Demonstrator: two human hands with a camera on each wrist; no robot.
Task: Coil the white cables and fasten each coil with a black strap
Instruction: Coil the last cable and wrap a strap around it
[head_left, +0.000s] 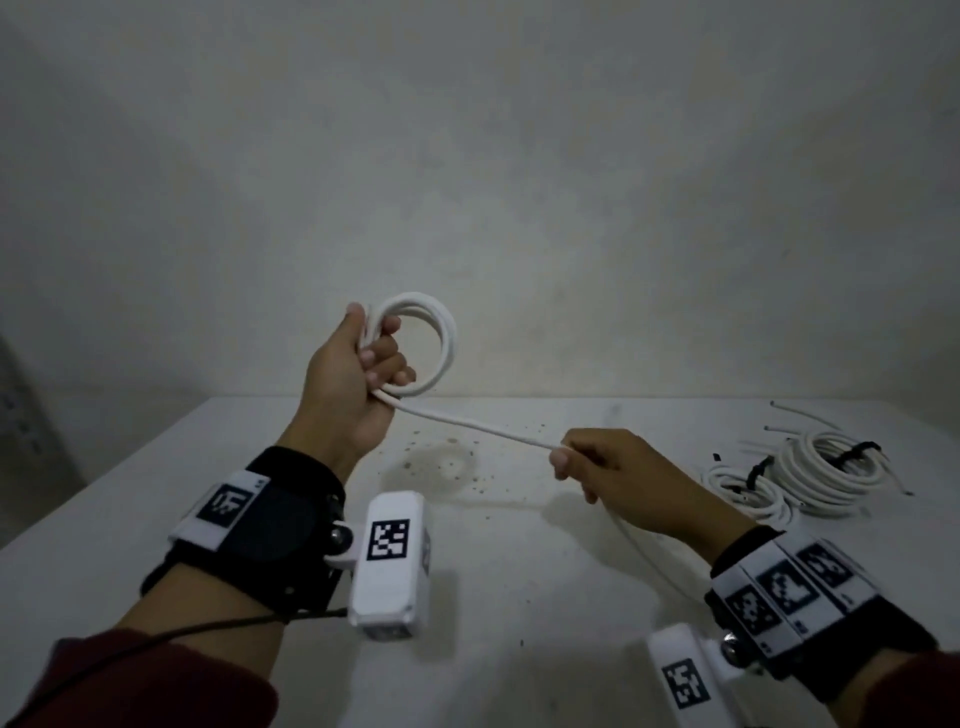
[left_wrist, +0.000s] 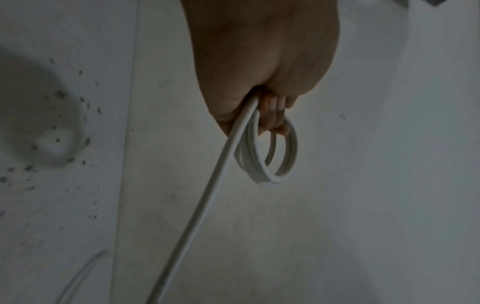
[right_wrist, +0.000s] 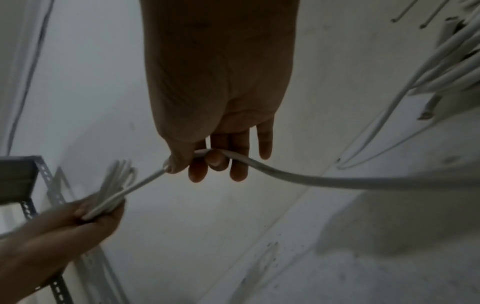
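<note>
My left hand (head_left: 363, 364) is raised above the table and grips a small coil of white cable (head_left: 439, 338) of a few loops; the same coil (left_wrist: 275, 156) hangs under the curled fingers in the left wrist view. From the coil a straight run of cable (head_left: 478, 427) leads down to my right hand (head_left: 587, 462), which pinches it between thumb and fingers (right_wrist: 215, 160). Past that hand the cable (right_wrist: 337, 181) trails off toward me. My left hand (right_wrist: 85, 214) with the coil also shows in the right wrist view.
Two finished white coils (head_left: 826, 473) (head_left: 748, 488), each bound with a black strap (head_left: 857, 451), lie at the table's right with loose cable ends behind. The white table (head_left: 260, 467) is speckled with dark spots in the middle. A metal shelf frame (right_wrist: 44, 181) stands at the left.
</note>
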